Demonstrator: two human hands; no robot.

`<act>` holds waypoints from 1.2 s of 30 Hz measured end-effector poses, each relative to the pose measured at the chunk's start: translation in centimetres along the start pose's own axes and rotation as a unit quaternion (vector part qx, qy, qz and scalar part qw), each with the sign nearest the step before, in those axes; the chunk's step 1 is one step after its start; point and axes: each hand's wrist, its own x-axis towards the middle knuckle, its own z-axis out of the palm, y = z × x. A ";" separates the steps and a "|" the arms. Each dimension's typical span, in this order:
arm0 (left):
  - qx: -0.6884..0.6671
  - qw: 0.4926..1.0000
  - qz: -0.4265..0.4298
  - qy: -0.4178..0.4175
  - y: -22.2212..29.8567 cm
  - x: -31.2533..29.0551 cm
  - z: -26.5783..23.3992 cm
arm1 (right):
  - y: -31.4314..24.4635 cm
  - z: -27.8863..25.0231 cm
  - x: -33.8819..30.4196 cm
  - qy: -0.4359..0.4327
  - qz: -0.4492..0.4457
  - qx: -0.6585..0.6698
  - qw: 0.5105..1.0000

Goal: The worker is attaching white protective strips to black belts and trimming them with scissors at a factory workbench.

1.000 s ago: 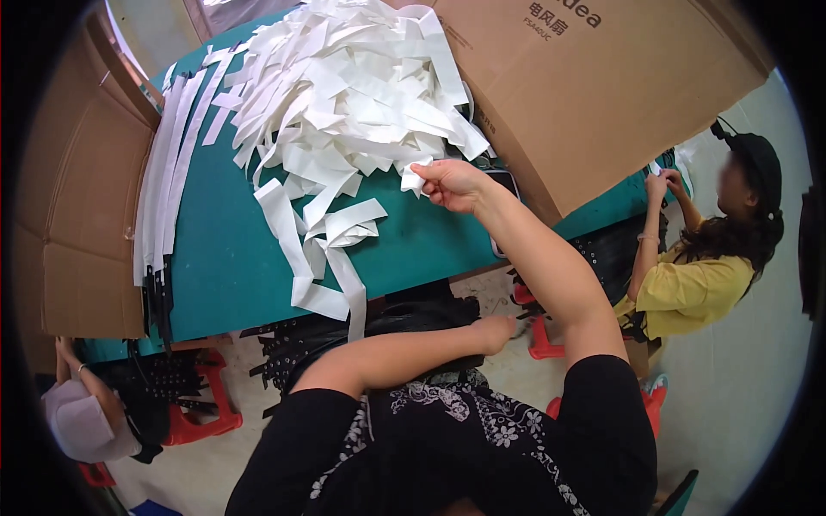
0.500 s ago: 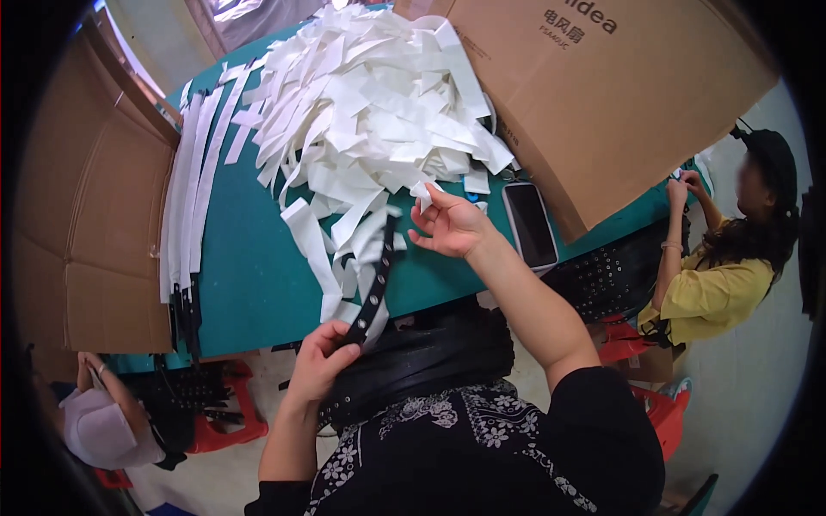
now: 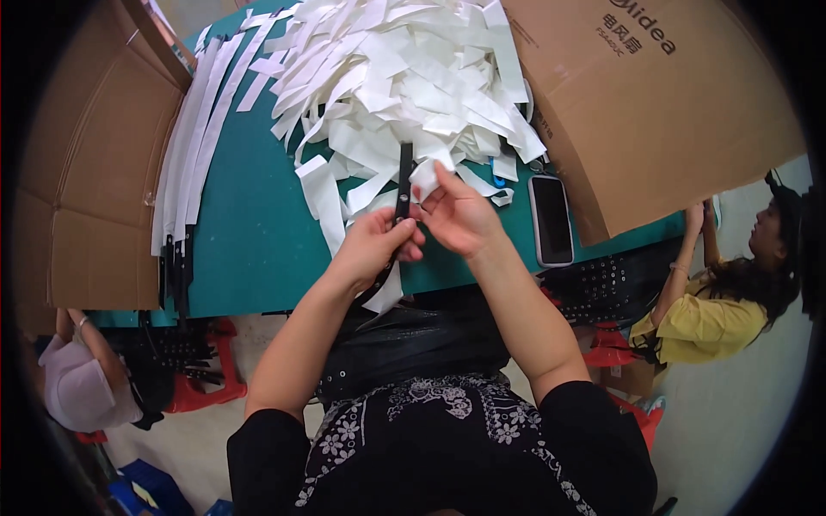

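My left hand [image 3: 379, 243] is closed around a black belt with metal eyelets [image 3: 403, 191]; its free end points up and away from me, and the rest trails below the hand. Beside it, my right hand [image 3: 460, 212] pinches a white strip [image 3: 428, 179] between thumb and fingers, close against the belt's upper part. Past both hands lies a big loose heap of white strips [image 3: 404, 77], with several strips hanging down toward the near edge.
The green table [image 3: 245, 232] carries white-wrapped black belts [image 3: 200, 142] at left, beside a cardboard box [image 3: 103, 181]. At right are a phone [image 3: 551, 221] and a large cardboard box [image 3: 654, 120]. Co-workers sit on both sides, one in a yellow shirt [image 3: 705, 322], one in a pale top [image 3: 86, 383].
My left hand has moved up and right with the belt, which now stands more upright. My right hand has brought its white strip next to the belt. The view has shifted slightly.
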 end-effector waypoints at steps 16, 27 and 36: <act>0.224 0.972 0.028 0.058 -1.3 -6.4 1.0 | -0.2 -1.4 0.0 0.118 0.036 -0.046 0.991; 0.209 0.976 0.011 0.058 -2.4 -7.1 0.2 | 1.1 -0.4 0.1 0.145 -0.019 -0.132 0.980; 0.101 0.991 -0.078 -0.031 -0.9 -7.3 -1.7 | 2.1 0.2 -0.8 0.009 0.026 -0.259 0.966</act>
